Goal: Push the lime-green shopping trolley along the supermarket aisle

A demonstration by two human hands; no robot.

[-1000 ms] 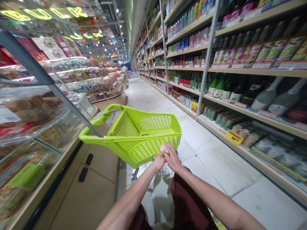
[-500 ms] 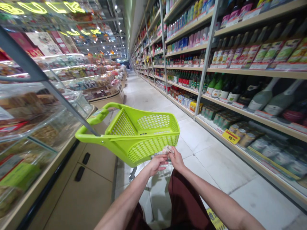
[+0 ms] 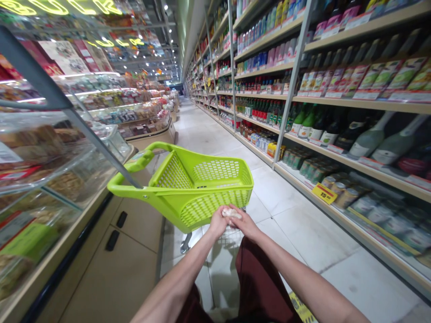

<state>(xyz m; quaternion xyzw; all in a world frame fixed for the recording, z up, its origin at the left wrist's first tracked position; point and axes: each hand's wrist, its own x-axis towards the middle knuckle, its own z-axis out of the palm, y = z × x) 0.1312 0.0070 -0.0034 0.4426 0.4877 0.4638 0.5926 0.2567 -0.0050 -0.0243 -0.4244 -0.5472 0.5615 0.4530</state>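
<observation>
A small crumpled whitish wad, like a tissue or thin cloth, is held between my two hands in front of the cart. My left hand is closed against its left side. From the right, my right hand wraps round it, and the fingers of both hands meet underneath, partly hidden. Right behind my hands stands a bright green shopping cart with perforated walls and its handle to the left. Whether my fingers touch the cart wall I cannot tell.
Shelves of bottles and cans line the right side, with a yellow price tag low down. Glass-fronted bulk food cases and a cabinet run along the left. A pale tiled floor lies between.
My left hand, whose fingers were spread apart, has come up and closed on the whitish wad beside my right hand. The wad has shifted slightly left and down. The cart looks unmoved.
</observation>
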